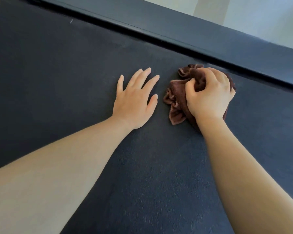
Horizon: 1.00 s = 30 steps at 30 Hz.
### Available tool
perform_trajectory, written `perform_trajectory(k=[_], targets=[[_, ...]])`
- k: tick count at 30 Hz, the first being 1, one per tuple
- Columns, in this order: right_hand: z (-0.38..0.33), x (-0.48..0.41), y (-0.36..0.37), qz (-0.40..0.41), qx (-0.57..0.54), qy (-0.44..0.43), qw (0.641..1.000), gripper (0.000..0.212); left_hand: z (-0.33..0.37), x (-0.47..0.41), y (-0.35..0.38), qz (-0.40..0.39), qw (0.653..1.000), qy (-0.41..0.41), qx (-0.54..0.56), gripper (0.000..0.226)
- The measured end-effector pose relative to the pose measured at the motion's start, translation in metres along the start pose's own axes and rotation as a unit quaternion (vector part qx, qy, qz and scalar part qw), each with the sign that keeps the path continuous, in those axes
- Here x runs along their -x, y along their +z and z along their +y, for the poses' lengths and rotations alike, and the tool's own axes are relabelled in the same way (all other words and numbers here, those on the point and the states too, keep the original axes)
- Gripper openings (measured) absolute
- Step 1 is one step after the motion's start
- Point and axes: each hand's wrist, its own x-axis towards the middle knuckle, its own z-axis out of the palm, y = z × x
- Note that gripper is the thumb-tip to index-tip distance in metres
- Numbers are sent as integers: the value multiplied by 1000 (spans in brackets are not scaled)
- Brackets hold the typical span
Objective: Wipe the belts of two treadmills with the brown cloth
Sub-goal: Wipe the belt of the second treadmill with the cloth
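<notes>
Cloth half under right hand

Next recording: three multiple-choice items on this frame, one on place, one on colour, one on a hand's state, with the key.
1. Where is the cloth? A. on the belt near the side rail B. on the floor C. over a forearm
2. Its colour? A. white B. brown C. yellow
3. The left hand is: A. gripping the cloth B. a fist C. flat on the belt, fingers spread
Key: 1 A, bunched on the belt under the right hand. 2 B, brown folds. 3 C, fingers straight, holding nothing.
</notes>
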Motion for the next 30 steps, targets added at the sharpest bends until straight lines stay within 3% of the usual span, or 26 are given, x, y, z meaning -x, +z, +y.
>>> perform_trajectory(k=[12, 23, 27, 30], targets=[[-5, -9, 4, 21, 2, 2, 1000, 34, -4, -5, 5, 19, 1000, 10, 11, 49], [-2, 141, -37, -27, 17, -1, 1000, 27, -6, -4, 8, 37, 999, 29, 21, 49], [4, 206, -46, -3, 22, 4, 1000, 28, -3, 0, 4, 53, 998, 42, 13, 48], [9, 207, -46, 22, 22, -5, 1000, 25, 2, 5, 2, 37, 998, 41, 6, 49]])
